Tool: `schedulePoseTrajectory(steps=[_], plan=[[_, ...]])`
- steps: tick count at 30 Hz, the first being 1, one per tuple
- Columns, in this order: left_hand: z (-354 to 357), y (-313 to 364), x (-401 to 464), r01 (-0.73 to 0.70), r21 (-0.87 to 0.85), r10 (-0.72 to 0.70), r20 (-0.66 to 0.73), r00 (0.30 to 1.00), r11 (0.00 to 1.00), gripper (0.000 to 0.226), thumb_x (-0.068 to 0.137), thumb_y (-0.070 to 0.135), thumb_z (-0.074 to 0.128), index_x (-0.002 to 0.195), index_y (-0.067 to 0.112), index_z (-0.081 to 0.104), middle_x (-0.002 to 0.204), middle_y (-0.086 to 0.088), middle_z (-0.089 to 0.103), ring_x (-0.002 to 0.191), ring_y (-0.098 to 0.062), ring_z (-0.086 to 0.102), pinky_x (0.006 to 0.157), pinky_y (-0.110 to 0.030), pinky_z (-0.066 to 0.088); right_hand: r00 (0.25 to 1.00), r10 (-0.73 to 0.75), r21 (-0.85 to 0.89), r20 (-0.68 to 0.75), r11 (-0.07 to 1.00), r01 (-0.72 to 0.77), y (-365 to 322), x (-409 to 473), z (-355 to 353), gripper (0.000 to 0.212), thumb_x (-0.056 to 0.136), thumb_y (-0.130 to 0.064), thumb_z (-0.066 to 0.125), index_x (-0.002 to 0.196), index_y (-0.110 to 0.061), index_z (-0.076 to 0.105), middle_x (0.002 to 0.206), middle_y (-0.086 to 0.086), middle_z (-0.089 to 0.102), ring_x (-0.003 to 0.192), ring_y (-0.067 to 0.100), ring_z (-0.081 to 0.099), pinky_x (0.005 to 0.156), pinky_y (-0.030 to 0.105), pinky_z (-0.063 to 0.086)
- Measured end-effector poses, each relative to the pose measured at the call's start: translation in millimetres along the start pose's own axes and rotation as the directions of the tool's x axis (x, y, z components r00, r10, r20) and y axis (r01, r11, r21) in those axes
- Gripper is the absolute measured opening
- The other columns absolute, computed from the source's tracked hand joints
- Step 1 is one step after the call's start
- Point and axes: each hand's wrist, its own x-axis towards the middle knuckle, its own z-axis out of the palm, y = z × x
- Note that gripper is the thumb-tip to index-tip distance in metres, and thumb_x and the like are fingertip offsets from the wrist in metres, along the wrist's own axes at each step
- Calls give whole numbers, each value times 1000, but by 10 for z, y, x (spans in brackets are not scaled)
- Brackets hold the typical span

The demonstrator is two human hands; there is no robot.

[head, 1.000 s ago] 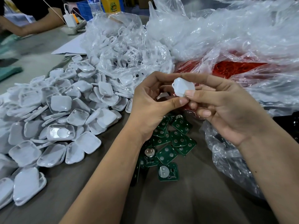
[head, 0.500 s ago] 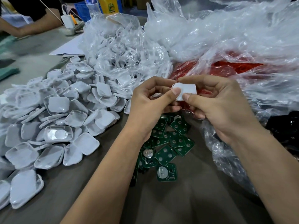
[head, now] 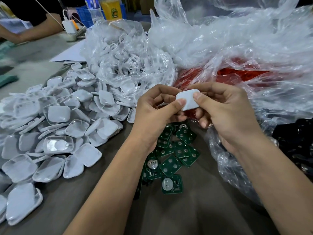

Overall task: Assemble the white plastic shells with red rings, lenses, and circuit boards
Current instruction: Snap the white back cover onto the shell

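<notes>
Both hands are holding one white shell up above the bench, near the middle of the view, just in front of the bag of red rings. The left hand is pinching its left edge, thumb on the smooth outer face and fingers curled behind; the right hand is doing the same on the right edge. So each grip is clamped on the shell, probably to press its halves or inner parts together evenly, though whatever is inside is hidden.

The supplies are lying within easy reach, apparently so that each piece can be picked up without stretching. The pile of white shells is spreading over the left of the bench. The green circuit boards are sitting directly beneath the hands. A clear bag of white parts is resting farther back, left of the red rings.
</notes>
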Motion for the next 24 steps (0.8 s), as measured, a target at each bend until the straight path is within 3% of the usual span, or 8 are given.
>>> schedulePoseTrajectory(steps=[5, 11, 16, 21, 24], plan=[[3, -29, -2, -31, 104, 28, 30, 999, 994, 25, 85, 1, 81, 106, 6, 67, 84, -11, 66, 76, -28, 72, 70, -35, 62, 999, -5, -1, -54, 1000, 5, 2, -5, 15, 14, 97, -3, 69, 101, -13, 78, 63, 9, 65, 46, 16, 55, 39, 22, 44], [-1, -55, 3, -75, 239, 60, 68, 996, 968, 23, 92, 9, 76, 110, 6, 61, 76, -25, 67, 65, -30, 72, 60, -38, 62, 999, -10, -16, -37, 1000, 9, -2, 6, 1, 15, 98, -3, 69, 98, -15, 78, 59, 5, 64, 45, 16, 54, 39, 22, 45], [-14, -61, 5, -80, 249, 59, 91, 994, 965, 24, 93, 11, 75, 108, 7, 57, 79, -22, 72, 62, -35, 72, 60, -41, 62, 1000, -2, -45, -1, 999, 2, 23, 1, -2, 14, 97, -7, 71, 99, -18, 79, 60, 8, 64, 48, 24, 52, 40, 26, 44], [-15, -49, 11, -83, 242, 61, 99, 993, 967, 25, 94, 6, 73, 109, 3, 53, 79, -29, 70, 57, -33, 70, 56, -35, 58, 1000, -5, -85, -11, 996, 4, 24, 10, -13, 17, 96, -13, 74, 102, -26, 81, 71, 19, 64, 51, 14, 55, 41, 23, 42], [-17, -21, 8, -79, 230, 59, 92, 994, 970, 25, 94, 3, 72, 110, -1, 53, 78, -32, 67, 55, -30, 67, 54, -34, 57, 998, -60, -235, -20, 971, 54, 39, 5, -14, 14, 95, -24, 76, 105, -31, 81, 68, -2, 69, 47, 4, 58, 42, 21, 48]])
